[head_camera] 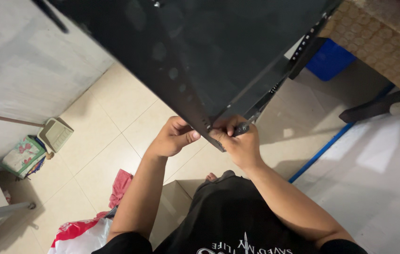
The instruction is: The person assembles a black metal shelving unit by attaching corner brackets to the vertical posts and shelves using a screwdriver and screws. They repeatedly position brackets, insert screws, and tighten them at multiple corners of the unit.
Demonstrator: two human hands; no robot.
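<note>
- Black shirt cloth (237, 221) fills the bottom edge, closest to the lens; its pale print is cut off by the frame.
- Both forearms rise from it to a large dark flat panel (195, 51), seemingly a screen seen from behind, which covers the upper middle of the view and runs out past the top.
- At the panel's lowest corner, the right hand (240, 141) is curled tight round a dark screwdriver handle (241, 128); the thin shaft slants up and away along the panel's edge, and its tip is too small to make out.
- Just beside it, the left hand (174, 137) is closed on the panel's edge, thumb pointing toward the right hand; the fingers behind the edge are hidden.
- A row of small holes runs along the panel's edge above the hands.
- Below the hands, bare toes (211, 177) show on the pale tiled floor (115, 122), beside a brown cardboard piece (174, 197).
- Left of the left forearm lie a pink cloth (121, 186) and a red and white bag (80, 233), partly cut off.
- Farther left, a floral box (21, 156) sits by the grey wall.
- Up and to the right of the right hand, a blue bin (332, 59) stands half hidden beneath a patterned bench (388, 42).
</note>
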